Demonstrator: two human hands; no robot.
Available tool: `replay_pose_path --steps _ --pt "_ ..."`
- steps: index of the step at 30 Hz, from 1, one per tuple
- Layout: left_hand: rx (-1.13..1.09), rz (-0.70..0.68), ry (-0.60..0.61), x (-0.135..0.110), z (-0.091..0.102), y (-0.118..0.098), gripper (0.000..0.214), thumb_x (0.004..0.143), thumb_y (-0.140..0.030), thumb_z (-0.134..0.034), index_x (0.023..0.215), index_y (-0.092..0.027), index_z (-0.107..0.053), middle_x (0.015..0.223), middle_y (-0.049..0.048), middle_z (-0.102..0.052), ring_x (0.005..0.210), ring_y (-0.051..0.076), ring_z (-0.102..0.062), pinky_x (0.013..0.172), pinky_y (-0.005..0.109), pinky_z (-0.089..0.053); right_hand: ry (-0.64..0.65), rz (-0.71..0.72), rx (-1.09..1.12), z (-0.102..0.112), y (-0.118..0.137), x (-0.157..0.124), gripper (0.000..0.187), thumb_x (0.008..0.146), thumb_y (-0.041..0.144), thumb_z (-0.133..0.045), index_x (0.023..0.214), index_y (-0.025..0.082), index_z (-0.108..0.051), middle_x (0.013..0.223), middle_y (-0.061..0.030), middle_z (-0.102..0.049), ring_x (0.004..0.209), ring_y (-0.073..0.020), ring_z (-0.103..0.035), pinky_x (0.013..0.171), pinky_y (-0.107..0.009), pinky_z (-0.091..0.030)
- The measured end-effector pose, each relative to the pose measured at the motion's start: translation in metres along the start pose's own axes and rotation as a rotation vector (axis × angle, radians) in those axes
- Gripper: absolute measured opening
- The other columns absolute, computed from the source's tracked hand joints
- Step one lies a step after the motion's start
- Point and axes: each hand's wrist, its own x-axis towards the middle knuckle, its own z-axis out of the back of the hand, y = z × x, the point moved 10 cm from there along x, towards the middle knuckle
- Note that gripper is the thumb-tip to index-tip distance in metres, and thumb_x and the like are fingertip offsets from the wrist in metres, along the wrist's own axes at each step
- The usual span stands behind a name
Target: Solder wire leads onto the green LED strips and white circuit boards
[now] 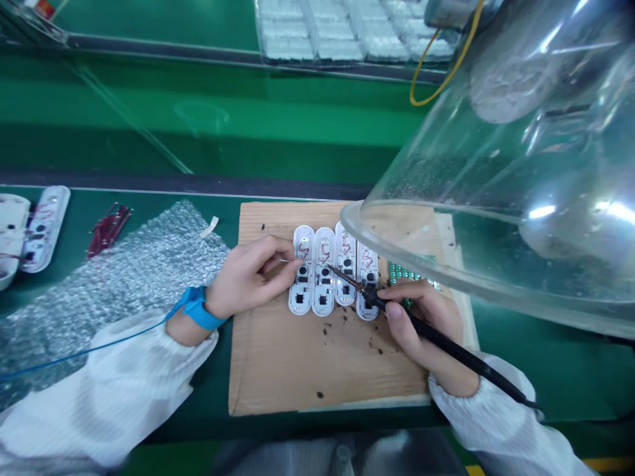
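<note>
Several white oblong housings (323, 301) with small circuit boards and red wires lie side by side on a brown cardboard sheet (288, 370). My right hand (421, 311) grips a soldering iron (441, 340) like a pen. Its tip is at the second housing from the left, near the middle of the board. My left hand (255, 277), wearing a blue wrist strap (196, 307), pinches a thin solder wire (284, 260) between thumb and fingers beside the leftmost housing. The wire's end reaches toward the iron's tip; whether they touch I cannot tell.
A large clear fume hood (421, 198) hangs over the right side, partly covering a green circuit panel (401, 272). Bubble wrap (163, 258), a bundle of red wires (109, 230) and more white housings (47, 225) lie on the left. A clear tray (347, 30) stands behind.
</note>
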Motion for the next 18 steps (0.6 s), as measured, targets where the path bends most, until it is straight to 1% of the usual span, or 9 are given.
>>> replay_pose_path --steps 3,6,9,11,13,15,18 --pt "-0.01 -0.012 -0.006 0.0 0.0 -0.001 0.011 0.097 -0.016 -0.069 0.095 -0.021 -0.06 0.061 -0.0106 -0.036 0.048 0.007 -0.041 0.049 0.021 -0.032 0.009 -0.008 0.002 -0.001 -0.003 0.0 0.012 0.098 0.017 -0.065 0.102 0.027 -0.07 0.092 -0.0016 -0.079 0.081 -0.0193 -0.076 0.08 -0.033 -0.064" --pt "-0.007 0.001 -0.028 -0.001 0.002 0.002 0.011 0.097 -0.017 -0.069 0.094 -0.021 -0.059 0.062 -0.0101 -0.038 0.049 0.007 -0.041 0.049 0.022 -0.032 0.019 -0.029 -0.005 0.0 -0.01 -0.005 0.016 0.097 0.018 -0.068 0.108 0.028 -0.073 0.097 -0.0027 -0.08 0.086 -0.0215 -0.078 0.082 -0.034 -0.065" --pt "-0.001 0.051 -0.07 -0.002 0.007 0.008 0.01 0.096 -0.019 -0.068 0.093 -0.022 -0.059 0.061 -0.0097 -0.038 0.048 0.008 -0.038 0.049 0.023 -0.032 0.018 -0.072 0.008 0.004 -0.017 -0.013 0.017 0.098 0.023 -0.072 0.114 0.029 -0.075 0.101 -0.0044 -0.08 0.088 -0.0238 -0.078 0.083 -0.037 -0.066" --pt "-0.003 0.086 -0.083 -0.003 0.009 0.011 0.01 0.095 -0.02 -0.067 0.092 -0.022 -0.058 0.061 -0.0095 -0.037 0.048 0.008 -0.037 0.049 0.024 -0.033 -0.007 -0.106 0.035 0.008 -0.021 -0.017 0.015 0.1 0.027 -0.072 0.115 0.03 -0.076 0.101 -0.0058 -0.08 0.088 -0.0248 -0.077 0.08 -0.037 -0.065" --pt "-0.002 0.101 -0.089 -0.002 0.01 0.012 0.01 0.094 -0.02 -0.066 0.09 -0.022 -0.057 0.061 -0.0093 -0.036 0.048 0.009 -0.036 0.05 0.024 -0.034 -0.023 -0.13 0.06 0.01 -0.024 -0.02 0.016 0.1 0.028 -0.072 0.116 0.029 -0.076 0.101 -0.0063 -0.079 0.086 -0.0242 -0.077 0.073 -0.035 -0.064" --pt "0.006 0.094 -0.097 -0.001 0.012 0.011 0.011 0.093 -0.02 -0.066 0.09 -0.022 -0.056 0.061 -0.0095 -0.036 0.048 0.008 -0.036 0.049 0.024 -0.034 -0.006 -0.128 0.06 0.008 -0.024 -0.019 0.017 0.1 0.026 -0.073 0.116 0.029 -0.075 0.101 -0.0056 -0.079 0.085 -0.0231 -0.076 0.071 -0.033 -0.063" --pt "0.018 0.074 -0.1 -0.001 0.011 0.008 0.011 0.093 -0.018 -0.066 0.09 -0.022 -0.056 0.061 -0.0098 -0.036 0.047 0.008 -0.036 0.049 0.023 -0.032 0.049 -0.095 0.055 0.0 -0.02 -0.015 0.018 0.097 0.023 -0.074 0.114 0.029 -0.074 0.101 -0.0042 -0.08 0.088 -0.0232 -0.077 0.079 -0.034 -0.064"
